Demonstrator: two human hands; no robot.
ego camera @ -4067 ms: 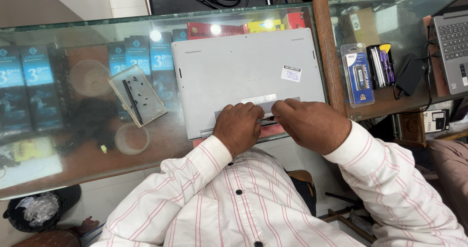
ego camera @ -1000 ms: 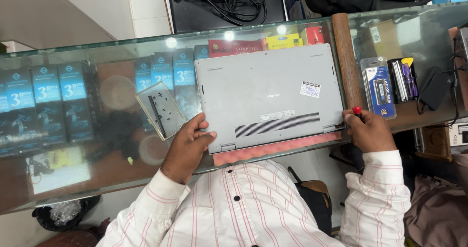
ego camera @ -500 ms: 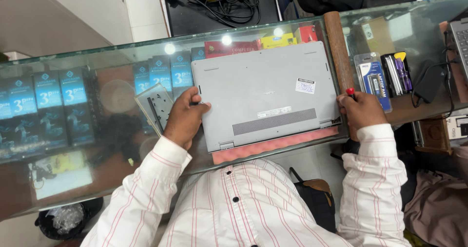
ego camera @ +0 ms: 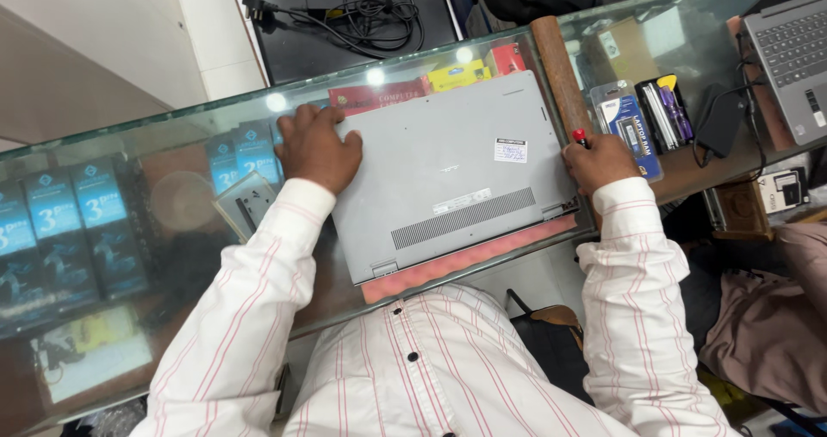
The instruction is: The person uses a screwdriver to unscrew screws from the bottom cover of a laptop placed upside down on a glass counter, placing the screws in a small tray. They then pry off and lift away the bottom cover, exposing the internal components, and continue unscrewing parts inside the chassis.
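While flat on pink foam [ego camera: 469, 260], matte grey laptop [ego camera: 448, 174]: left hand [ego camera: 317, 151] fingers splayed on its corner, right hand [ego camera: 603, 161] curled around red-tipped tool [ego camera: 579, 135].

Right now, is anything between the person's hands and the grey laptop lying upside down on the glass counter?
Nothing visible. The left hand rests on the grey upturned laptop at its far left corner; the right hand, holding a red-tipped tool, touches its right edge.

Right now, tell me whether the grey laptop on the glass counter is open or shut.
Shut. The grey laptop lies flat, underside up: vent slots and a sticker show, no screen or keys. Left hand rests on its far corner; right hand at its right edge.
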